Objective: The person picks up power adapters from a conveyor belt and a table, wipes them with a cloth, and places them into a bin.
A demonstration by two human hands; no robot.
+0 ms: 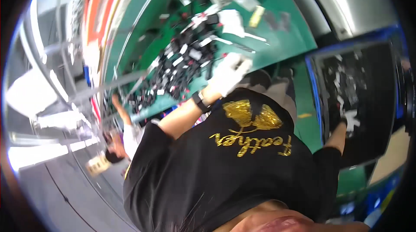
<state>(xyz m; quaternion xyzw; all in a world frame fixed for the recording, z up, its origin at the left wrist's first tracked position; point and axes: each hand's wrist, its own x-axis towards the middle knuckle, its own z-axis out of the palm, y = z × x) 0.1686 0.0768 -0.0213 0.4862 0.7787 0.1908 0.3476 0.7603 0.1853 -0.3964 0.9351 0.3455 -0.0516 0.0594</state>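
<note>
Small parts (342,77) in the black tray (373,132) blur beyond telling.

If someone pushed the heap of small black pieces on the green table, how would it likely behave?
The heap of black pieces would probably spread and shift apart, since many seem to lie loosely over one another. Single ones are likely light, as each looks small compared with the left hand. Many seem blocky, so they may slide rather than roll.

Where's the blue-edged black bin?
Head view, right side: the blue-edged black bin sits right of the green table, with the white-gloved right hand over it.
</note>
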